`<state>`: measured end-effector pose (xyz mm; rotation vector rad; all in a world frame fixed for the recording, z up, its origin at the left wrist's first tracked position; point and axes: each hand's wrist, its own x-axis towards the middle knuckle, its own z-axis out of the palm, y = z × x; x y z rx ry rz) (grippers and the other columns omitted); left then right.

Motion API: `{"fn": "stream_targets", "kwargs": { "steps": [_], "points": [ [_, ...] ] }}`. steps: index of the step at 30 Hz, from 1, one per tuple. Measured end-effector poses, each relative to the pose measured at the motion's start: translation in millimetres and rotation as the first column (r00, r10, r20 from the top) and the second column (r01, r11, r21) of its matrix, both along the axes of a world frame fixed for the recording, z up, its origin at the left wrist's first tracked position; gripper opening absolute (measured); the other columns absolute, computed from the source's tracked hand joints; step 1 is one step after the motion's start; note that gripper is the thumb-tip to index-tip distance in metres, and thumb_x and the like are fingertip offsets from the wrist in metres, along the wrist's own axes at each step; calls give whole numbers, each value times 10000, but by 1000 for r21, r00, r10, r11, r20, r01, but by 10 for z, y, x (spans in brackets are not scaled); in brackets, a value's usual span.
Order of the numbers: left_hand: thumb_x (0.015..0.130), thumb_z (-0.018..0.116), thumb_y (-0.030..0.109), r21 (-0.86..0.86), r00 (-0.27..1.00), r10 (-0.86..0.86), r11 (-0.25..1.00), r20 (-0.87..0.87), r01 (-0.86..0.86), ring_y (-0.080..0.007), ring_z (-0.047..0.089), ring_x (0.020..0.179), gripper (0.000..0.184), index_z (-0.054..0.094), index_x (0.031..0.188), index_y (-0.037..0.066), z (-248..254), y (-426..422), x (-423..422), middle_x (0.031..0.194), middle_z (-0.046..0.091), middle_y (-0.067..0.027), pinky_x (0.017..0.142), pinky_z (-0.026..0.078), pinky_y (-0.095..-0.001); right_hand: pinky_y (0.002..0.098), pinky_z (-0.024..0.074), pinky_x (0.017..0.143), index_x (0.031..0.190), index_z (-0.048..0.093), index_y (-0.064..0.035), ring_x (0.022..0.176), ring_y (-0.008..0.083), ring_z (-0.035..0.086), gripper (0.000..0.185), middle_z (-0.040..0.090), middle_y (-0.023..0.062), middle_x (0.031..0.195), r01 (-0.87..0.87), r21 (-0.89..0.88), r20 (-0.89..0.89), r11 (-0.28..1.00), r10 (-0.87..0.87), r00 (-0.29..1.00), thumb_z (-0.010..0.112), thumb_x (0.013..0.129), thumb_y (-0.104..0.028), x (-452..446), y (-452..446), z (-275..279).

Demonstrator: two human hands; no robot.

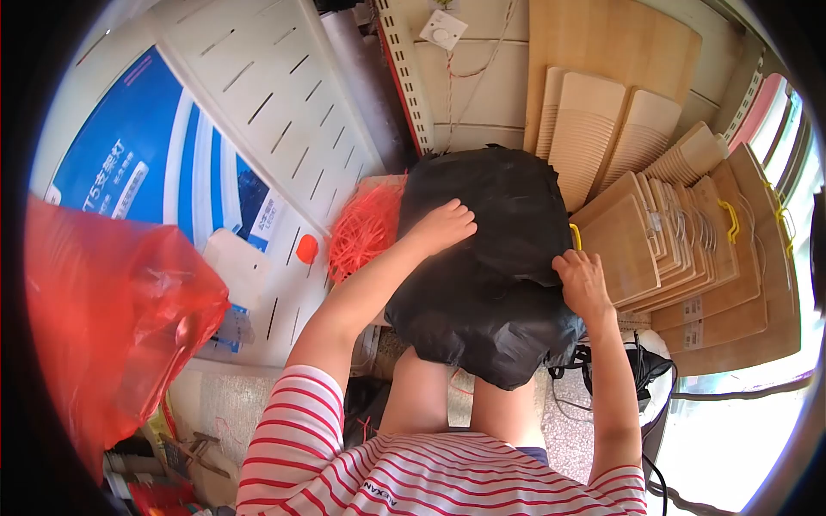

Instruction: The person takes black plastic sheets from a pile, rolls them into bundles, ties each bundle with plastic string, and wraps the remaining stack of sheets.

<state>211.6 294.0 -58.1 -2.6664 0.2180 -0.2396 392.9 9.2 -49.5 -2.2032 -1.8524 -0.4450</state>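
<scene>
A large, crinkled black plastic bag (482, 292) lies spread in front of me, just above my knees, over something it hides. My left hand (443, 225) rests on its upper left part with the fingers curled into the plastic. At the bag's right edge, my right hand (585, 282) pinches the plastic between thumb and fingers. A bundle of shredded red plastic string (366, 230) touches the bag's left side, close to my left forearm.
Wooden cutting boards (615, 241) and ribbed washboards (587, 116) lean at the right. A white slotted panel (284, 120) and a blue box (129, 163) stand left, behind a red plastic bag (120, 318). Black straps and cables (641, 370) lie near my right forearm.
</scene>
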Motion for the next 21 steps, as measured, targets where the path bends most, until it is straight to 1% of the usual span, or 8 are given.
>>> {"fn": "stream_targets", "kwargs": {
  "steps": [3, 4, 6, 8, 10, 12, 15, 21],
  "points": [
    [814, 576, 81, -55, 998, 42, 998, -40, -44, -192, 530, 953, 65, 588, 869, 114, 180, -26, -100, 913, 532, -35, 892, 386, -337, 432, 423, 910, 1026, 648, -81, 1043, 297, 565, 383, 608, 78, 981, 42, -216, -122, 976, -70, 990, 609, 669, 54, -154, -117, 261],
    [801, 570, 24, -201, 994, 71, 976, -89, -87, -211, 534, 1073, 167, 618, 946, 93, 262, -14, -178, 1048, 582, -49, 940, 373, -359, 441, 411, 953, 1080, 643, -75, 1081, 308, 551, 424, 609, 97, 1057, 66, -195, -116, 979, -90, 989, 592, 682, 63, -183, -161, 259],
    [784, 544, -42, -455, 985, 138, 887, 102, -77, -234, 521, 1206, 318, 639, 1068, 64, 439, -45, -475, 1229, 607, -73, 1001, 355, -383, 451, 399, 997, 1134, 638, -68, 1120, 319, 536, 465, 611, 116, 1132, 58, -180, -138, 982, -83, 987, 576, 695, 72, -306, -155, 154],
    [765, 513, -85, -617, 922, 295, 783, 252, -81, -258, 545, 1193, 376, 641, 1094, 48, 637, -171, -839, 1231, 629, -83, 1007, 366, -403, 487, 351, 1061, 1212, 603, -40, 1183, 338, 505, 495, 579, 145, 1246, 177, 158, -103, 971, -162, 981, 552, 733, 75, -461, -173, 39],
    [766, 459, -130, -733, 807, 470, 677, 356, -70, -302, 576, 1152, 403, 633, 1096, 24, 782, -356, -1310, 1190, 652, -112, 986, 409, -436, 500, 341, 1071, 1230, 583, -26, 1212, 349, 487, 513, 555, 156, 1289, 199, 243, -248, 949, -137, 959, 521, 736, 95, -689, -246, 33],
    [781, 464, -132, -880, 697, 655, 469, 293, -70, -324, 589, 1116, 382, 631, 1088, 21, 610, -447, -1831, 1154, 655, -150, 963, 439, -436, 493, 357, 1057, 1249, 549, -12, 1229, 367, 475, 522, 519, 182, 1334, 244, 392, -417, 887, -65, 907, 464, 755, 136, -927, -382, 10],
    [766, 466, -129, -869, 552, 784, 454, 283, -199, -340, 603, 1070, 378, 631, 1072, 21, 214, -777, -2511, 1093, 659, -172, 947, 453, -424, 478, 368, 1039, 1233, 561, -11, 1204, 380, 490, 477, 527, 194, 1310, 249, 510, -465, 823, 20, 885, 477, 786, 131, -1340, -680, -168],
    [777, 439, -155, -922, 249, 939, 299, 239, -244, -251, 641, 959, 278, 600, 934, 9, -758, -1666, -3053, 956, 659, -133, 865, 480, -336, 486, 439, 905, 1123, 571, -13, 1030, 376, 553, 373, 571, 197, 1164, 109, 393, -523, 913, 124, 843, 520, 774, 107, -2039, -1420, -588]
  ]
}}
